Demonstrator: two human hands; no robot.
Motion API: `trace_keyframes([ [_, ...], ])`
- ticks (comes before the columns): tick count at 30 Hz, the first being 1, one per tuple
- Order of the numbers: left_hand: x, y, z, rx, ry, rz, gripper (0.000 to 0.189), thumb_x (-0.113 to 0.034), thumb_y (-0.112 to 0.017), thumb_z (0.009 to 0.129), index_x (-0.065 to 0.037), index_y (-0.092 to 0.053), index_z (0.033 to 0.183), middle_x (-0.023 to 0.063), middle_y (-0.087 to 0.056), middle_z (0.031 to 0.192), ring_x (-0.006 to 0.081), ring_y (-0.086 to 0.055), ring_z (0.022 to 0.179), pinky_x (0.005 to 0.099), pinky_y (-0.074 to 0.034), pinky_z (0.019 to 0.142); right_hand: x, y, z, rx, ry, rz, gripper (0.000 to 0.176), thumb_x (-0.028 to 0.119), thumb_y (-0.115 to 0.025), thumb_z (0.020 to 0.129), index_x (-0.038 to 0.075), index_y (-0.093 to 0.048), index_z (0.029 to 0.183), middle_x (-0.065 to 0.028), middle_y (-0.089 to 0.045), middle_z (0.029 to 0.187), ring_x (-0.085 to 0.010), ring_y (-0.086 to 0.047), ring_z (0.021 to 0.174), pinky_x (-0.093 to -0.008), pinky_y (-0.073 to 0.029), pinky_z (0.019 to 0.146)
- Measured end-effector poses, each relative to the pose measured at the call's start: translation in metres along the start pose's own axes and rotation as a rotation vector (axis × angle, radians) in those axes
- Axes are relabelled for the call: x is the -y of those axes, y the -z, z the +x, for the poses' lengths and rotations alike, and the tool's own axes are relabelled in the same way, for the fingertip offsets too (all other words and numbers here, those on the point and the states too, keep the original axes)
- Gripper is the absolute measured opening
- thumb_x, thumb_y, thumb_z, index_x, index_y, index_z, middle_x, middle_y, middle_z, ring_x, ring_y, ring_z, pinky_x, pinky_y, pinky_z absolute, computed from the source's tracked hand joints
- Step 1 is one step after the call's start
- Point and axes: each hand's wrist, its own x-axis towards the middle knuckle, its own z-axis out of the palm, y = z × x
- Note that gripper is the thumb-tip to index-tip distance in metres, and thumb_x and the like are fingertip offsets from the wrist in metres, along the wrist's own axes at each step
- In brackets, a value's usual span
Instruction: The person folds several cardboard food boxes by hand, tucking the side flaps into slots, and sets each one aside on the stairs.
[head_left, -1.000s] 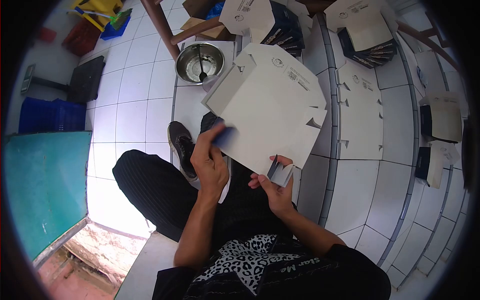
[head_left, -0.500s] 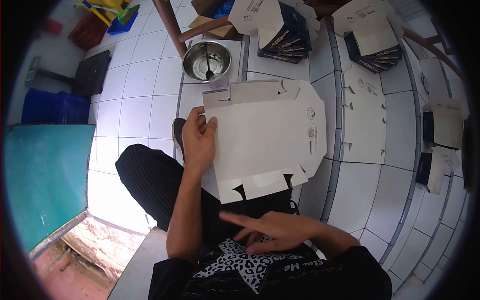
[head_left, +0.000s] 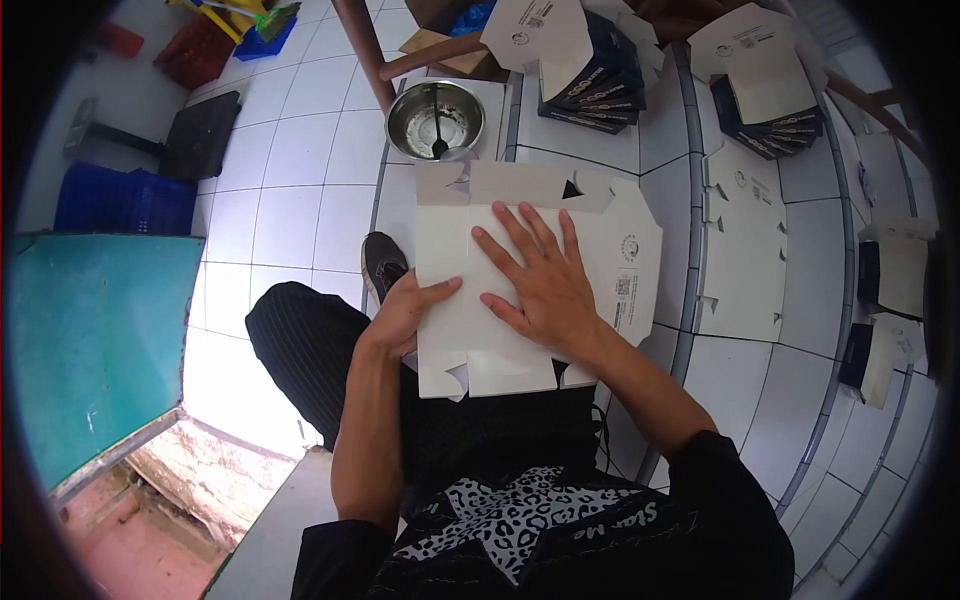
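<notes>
A flat, white-sided cardboard box blank (head_left: 490, 330) with cut tabs and slots lies over my lap, with small printing near its right end. My left hand (head_left: 405, 312) grips its left edge, thumb on top and the other fingers hidden beneath. Spread wide, my right hand (head_left: 540, 285) lies flat on the middle of the blank. Just beyond the far edge stands a metal bowl (head_left: 400, 125) with a dark-handled utensil (head_left: 438, 130) in it.
Stacked, partly folded boxes (head_left: 595, 85) stand at the back, with another stack (head_left: 770, 110) to the right. Another flat blank (head_left: 745, 240) lies on the tiled step. More boxes (head_left: 890, 265) are at far right. A wooden chair leg (head_left: 362, 50) rises behind the bowl.
My right hand has moved up from near my body onto the blank. My left hand has slid lower along the edge, and the blank's side flaps sit flatter.
</notes>
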Motion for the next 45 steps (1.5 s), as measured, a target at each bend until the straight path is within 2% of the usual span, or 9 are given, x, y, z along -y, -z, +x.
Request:
trace_keyframes([
  [5,-0.005,-0.025,0.009,-0.170,-0.143,0.646,0.033,-0.006,-0.059,0.099,0.009,-0.059,0.128,0.0177,-0.073,0.103,0.0243,-0.074,0.092,0.0397,-0.059,0.084,0.000,-0.012,0.001,0.010,-0.039,-0.048,0.073,0.046,-0.063,0.094,0.019,-0.042,0.159,-0.0131,-0.030,0.168,-0.0341,-0.026,0.154,-0.0607,-0.011,0.125],
  [6,0.006,-0.025,0.017,-0.264,-0.254,0.772,0.036,-0.007,-0.061,0.095,0.012,-0.059,0.127,0.0310,-0.072,0.098,0.0409,-0.073,0.093,0.0455,-0.056,0.087,0.000,-0.013,0.001,0.005,-0.048,-0.033,0.074,0.044,-0.064,0.094,0.018,-0.042,0.159,-0.0134,-0.029,0.168,-0.0342,-0.026,0.154,-0.0606,-0.011,0.125],
  [9,0.013,-0.058,0.023,-0.423,-0.291,1.211,0.043,-0.007,-0.061,0.093,0.011,-0.056,0.132,0.0344,-0.070,0.098,0.0476,-0.071,0.093,0.0498,-0.055,0.087,-0.003,-0.014,0.000,-0.059,-0.059,-0.024,0.064,0.028,-0.064,0.091,0.007,-0.049,0.150,-0.0159,-0.040,0.160,-0.0347,-0.034,0.149,-0.0603,-0.018,0.124],
  [14,0.069,-0.084,0.067,-0.528,-0.545,0.787,0.061,-0.030,-0.060,0.099,0.018,-0.041,0.133,0.0365,-0.048,0.135,0.0496,-0.049,0.126,0.0511,-0.040,0.108,-0.028,-0.029,-0.014,-0.346,-0.072,0.257,0.046,0.002,-0.061,0.080,0.000,-0.061,0.125,-0.0164,-0.056,0.139,-0.0381,-0.047,0.137,-0.0557,-0.032,0.120],
  [21,0.082,-0.094,0.084,-0.592,-0.585,1.007,0.066,-0.039,-0.061,0.100,0.016,-0.039,0.130,0.0306,-0.050,0.121,0.0461,-0.052,0.115,0.0523,-0.042,0.099,-0.026,-0.019,-0.023,-0.447,-0.179,0.382,0.039,-0.003,-0.058,0.080,-0.003,-0.062,0.119,-0.0171,-0.058,0.134,-0.0410,-0.050,0.132,-0.0529,-0.042,0.111],
  [30,0.018,-0.071,0.042,-0.531,-0.315,0.926,0.072,-0.053,-0.072,0.090,0.007,-0.047,0.120,0.0303,-0.070,0.097,0.0494,-0.069,0.091,0.0490,-0.054,0.085,-0.041,0.022,-0.013,-0.225,-0.160,0.030,0.049,0.006,-0.066,0.083,0.002,-0.060,0.131,-0.0154,-0.050,0.151,-0.0348,-0.046,0.139,-0.0530,-0.032,0.115],
  [34,-0.022,-0.051,0.012,-0.312,-0.153,1.024,0.069,-0.043,-0.070,0.093,0.011,-0.055,0.134,0.0290,-0.068,0.122,0.0374,-0.068,0.111,0.0406,-0.050,0.099,-0.034,0.012,-0.041,-0.144,-0.095,0.053,0.054,0.009,-0.067,0.086,0.005,-0.057,0.138,-0.0143,-0.044,0.158,-0.0336,-0.040,0.146,-0.0567,-0.026,0.121],
  [37,-0.021,-0.026,0.025,-0.120,-0.212,0.751,0.067,-0.036,-0.067,0.096,0.011,-0.052,0.140,0.0255,-0.068,0.124,0.0331,-0.067,0.114,0.0374,-0.050,0.101,-0.011,-0.001,-0.064,-0.019,-0.013,0.071,0.056,0.013,-0.067,0.088,0.007,-0.055,0.142,-0.0130,-0.042,0.161,-0.0318,-0.037,0.150,-0.0593,-0.020,0.124],
  [45,-0.011,-0.057,0.068,-0.539,-0.157,1.374,0.039,-0.028,-0.058,0.098,0.008,-0.069,0.108,0.0301,-0.073,0.102,0.0478,-0.072,0.098,0.0513,-0.056,0.089,-0.007,-0.001,-0.081,0.059,0.113,0.133,0.042,0.014,-0.067,0.087,0.005,-0.064,0.128,-0.0115,-0.052,0.152,-0.0273,-0.043,0.146,-0.0570,-0.024,0.125],
])
